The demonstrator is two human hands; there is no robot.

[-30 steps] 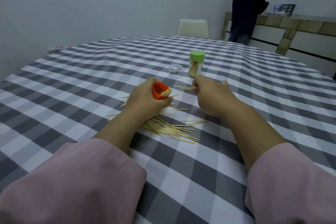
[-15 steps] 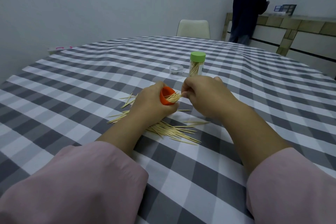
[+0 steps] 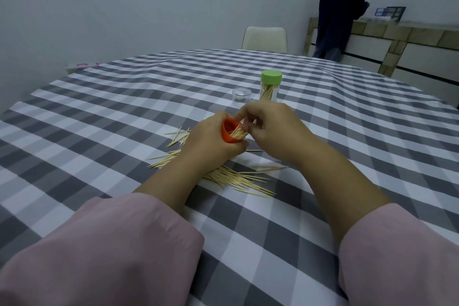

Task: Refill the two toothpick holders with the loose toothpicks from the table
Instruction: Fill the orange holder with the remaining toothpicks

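Two holders, one loose cap, many toothpicks
Sitting out: one orange holder [image 3: 229, 131], one green-capped holder [image 3: 270, 85], one clear cap [image 3: 241, 95], uncountable toothpicks [image 3: 238, 177].

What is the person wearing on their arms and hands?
Both arms wear loose, plain pale pink sleeves, the left sleeve and right sleeve pushed back so the forearms are bare. The left hand and right hand are bare: no gloves, and no rings, watch or bracelets show in this view.

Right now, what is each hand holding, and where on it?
The left hand grips the orange holder around its body. The right hand has its fingertips at the toothpicks in the holder's mouth; a pinch cannot be told.
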